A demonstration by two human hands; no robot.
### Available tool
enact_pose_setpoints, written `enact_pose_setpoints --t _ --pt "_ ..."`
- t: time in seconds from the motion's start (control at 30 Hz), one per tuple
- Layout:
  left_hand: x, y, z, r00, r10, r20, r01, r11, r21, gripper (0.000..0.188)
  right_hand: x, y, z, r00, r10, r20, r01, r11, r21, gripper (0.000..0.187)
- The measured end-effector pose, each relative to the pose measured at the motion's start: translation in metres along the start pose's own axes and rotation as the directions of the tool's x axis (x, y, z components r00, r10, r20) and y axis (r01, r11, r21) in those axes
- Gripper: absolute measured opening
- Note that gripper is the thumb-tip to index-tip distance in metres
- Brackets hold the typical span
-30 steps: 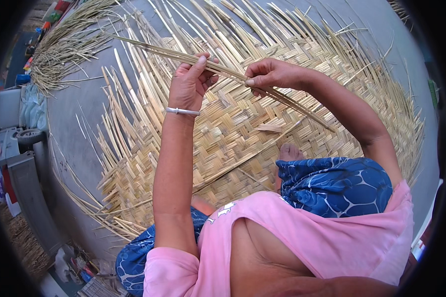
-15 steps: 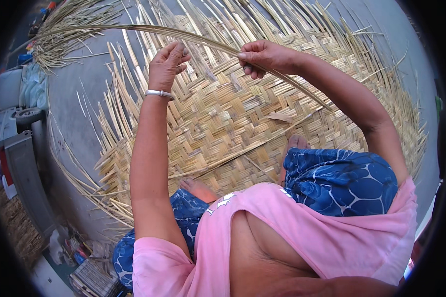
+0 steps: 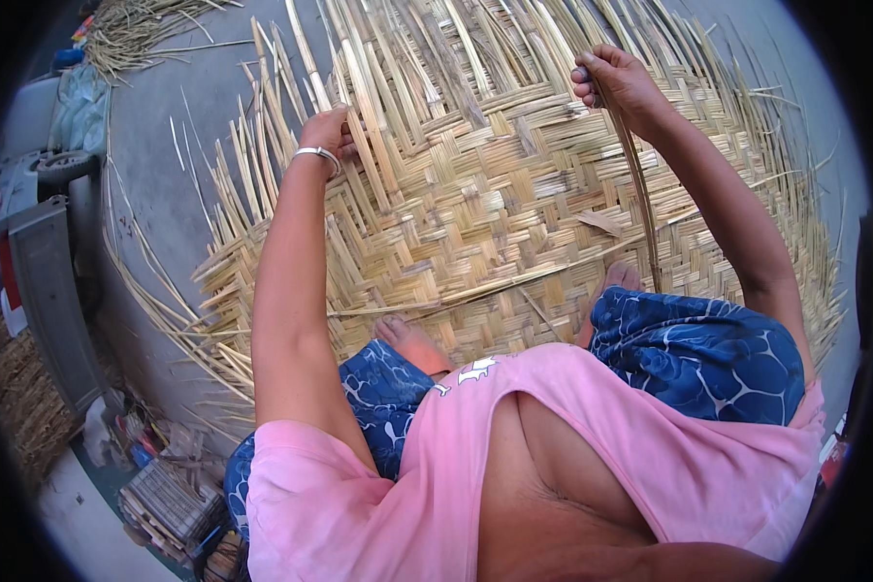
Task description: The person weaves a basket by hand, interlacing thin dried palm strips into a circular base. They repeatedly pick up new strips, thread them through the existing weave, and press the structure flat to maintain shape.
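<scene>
A large woven reed mat [image 3: 495,218] lies on the floor before me, its loose strip ends fanning out at the far side. At the mat's far left, my left hand [image 3: 328,133], with a bangle at the wrist, has its fingers closed at the upright reed strips [image 3: 373,145]; the fingertips are partly hidden. Farther right, my right hand [image 3: 623,85] is raised over the weave. It pinches a long bundle of thin reed strips [image 3: 640,184], which hangs down toward my knee.
A heap of loose reeds [image 3: 131,39] lies at the far left. Along the left stand a grey vehicle part [image 3: 53,291], a wheel [image 3: 65,167] and a grey crate [image 3: 175,500]. My bare feet [image 3: 412,339] rest on the mat's near part. A loose dry flake [image 3: 599,223] lies on it.
My right hand has moved right and away from me; its reed bundle has swung from lying across to hanging down. My left hand has come down onto the mat's upright strips.
</scene>
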State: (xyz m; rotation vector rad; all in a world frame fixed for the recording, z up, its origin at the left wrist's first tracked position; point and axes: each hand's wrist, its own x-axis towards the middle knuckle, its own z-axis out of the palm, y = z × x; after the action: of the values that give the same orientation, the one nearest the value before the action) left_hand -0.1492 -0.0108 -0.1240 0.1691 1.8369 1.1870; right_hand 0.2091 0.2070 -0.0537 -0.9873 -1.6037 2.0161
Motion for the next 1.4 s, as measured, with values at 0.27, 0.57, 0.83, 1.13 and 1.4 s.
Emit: enact_pose_setpoints --t 0.27,0.57,0.83,1.13,1.4 --pt "0.011 0.012 0.003 0.963 -0.165 0.212 0.128 0.976 0.176 0.035 0.016 -0.001 0.031 0.995 0.087 -0.040 -0.088 0.996 -0.005 0.018" --pt "0.024 0.025 0.019 0.881 -0.078 0.466 0.261 0.903 -0.342 0.062 0.033 0.009 0.049 0.988 0.152 -0.004 -0.152 0.988 -0.005 0.020" --pt "0.051 0.027 0.030 0.729 -0.052 0.683 0.285 0.930 -0.233 0.037 0.050 0.012 0.073 0.975 0.213 0.064 -0.213 0.977 -0.019 0.018" --pt "0.006 0.044 0.048 0.752 0.297 0.588 0.186 0.760 -0.622 0.038 0.077 0.034 0.078 0.963 0.191 0.191 -0.170 0.978 -0.121 0.020" --pt "0.022 0.059 0.064 0.631 0.140 0.763 0.327 0.844 -0.425 0.045 0.072 0.022 0.089 0.954 0.239 0.183 -0.231 0.971 -0.065 0.017"
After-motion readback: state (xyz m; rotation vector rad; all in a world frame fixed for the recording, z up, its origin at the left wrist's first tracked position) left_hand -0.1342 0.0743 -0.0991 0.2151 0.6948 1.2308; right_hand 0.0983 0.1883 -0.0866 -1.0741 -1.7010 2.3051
